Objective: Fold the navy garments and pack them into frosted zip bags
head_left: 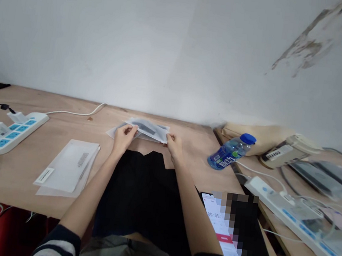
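Observation:
Both hands pinch a translucent plastic bag (155, 132) above the far half of the table. My left hand (123, 138) has its thumb and finger closed on the bag's near left edge. On the bag's right corner, my right hand (174, 146) is closed with its fingertips. Something dark shows through the plastic, but its kind cannot be made out. At least one more translucent sheet or bag lies under the held one. A black cloth (146, 191) spreads over the table between my forearms. To the left lies a small pile of translucent bags (73, 161) with a white label.
White power strips stand at the left (17, 134) and right (297, 220), trailing cables. Right of my hands is a blue-capped bottle (231, 151). A phone (219, 229) lies by my right forearm. A cup (289, 151) rests at the back right, before the wall (167, 53).

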Demonstrator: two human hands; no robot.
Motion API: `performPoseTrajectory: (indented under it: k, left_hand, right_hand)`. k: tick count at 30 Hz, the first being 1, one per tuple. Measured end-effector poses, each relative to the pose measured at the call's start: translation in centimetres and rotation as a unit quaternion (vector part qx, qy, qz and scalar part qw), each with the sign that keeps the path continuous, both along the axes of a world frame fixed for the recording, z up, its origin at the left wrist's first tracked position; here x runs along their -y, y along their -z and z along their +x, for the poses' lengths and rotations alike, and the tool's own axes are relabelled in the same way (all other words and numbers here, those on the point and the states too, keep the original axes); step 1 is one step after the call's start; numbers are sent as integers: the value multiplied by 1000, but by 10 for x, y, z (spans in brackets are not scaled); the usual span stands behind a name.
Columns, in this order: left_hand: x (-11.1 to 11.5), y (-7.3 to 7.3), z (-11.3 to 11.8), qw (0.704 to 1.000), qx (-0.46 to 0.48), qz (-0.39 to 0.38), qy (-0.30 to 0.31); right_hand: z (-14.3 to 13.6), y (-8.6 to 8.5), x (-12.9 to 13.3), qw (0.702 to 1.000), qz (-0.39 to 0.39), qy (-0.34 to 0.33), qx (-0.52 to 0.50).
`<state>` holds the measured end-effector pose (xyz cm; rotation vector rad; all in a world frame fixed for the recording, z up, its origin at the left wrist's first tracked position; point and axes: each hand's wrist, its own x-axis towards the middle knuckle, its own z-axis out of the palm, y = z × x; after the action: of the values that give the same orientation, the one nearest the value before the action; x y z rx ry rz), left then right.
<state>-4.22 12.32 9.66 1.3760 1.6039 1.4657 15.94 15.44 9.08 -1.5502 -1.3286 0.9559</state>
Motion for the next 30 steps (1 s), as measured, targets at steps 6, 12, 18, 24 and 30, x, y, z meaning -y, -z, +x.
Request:
performPoseTrajectory:
  k: [6,12,18,24,30]
  left_hand:
    - [99,-22,10,997,78,13,6]
    - [155,-1,18,996,66,-65,-9]
    - [162,17,27,997,-2,-71,-8]
    - [167,-10,53,969,-227,97,12]
    - [139,-21,73,895,-385,179,139]
  right_hand:
    - [35,-21,88,983,-26,-133,-127]
    - [48,13,171,979,-26,-151,-132]
    - [35,19,185,992,44,-86,-83]
    - [31,9,172,989,111,-83,-54]
    - [29,12,172,985,134,-101,-52]
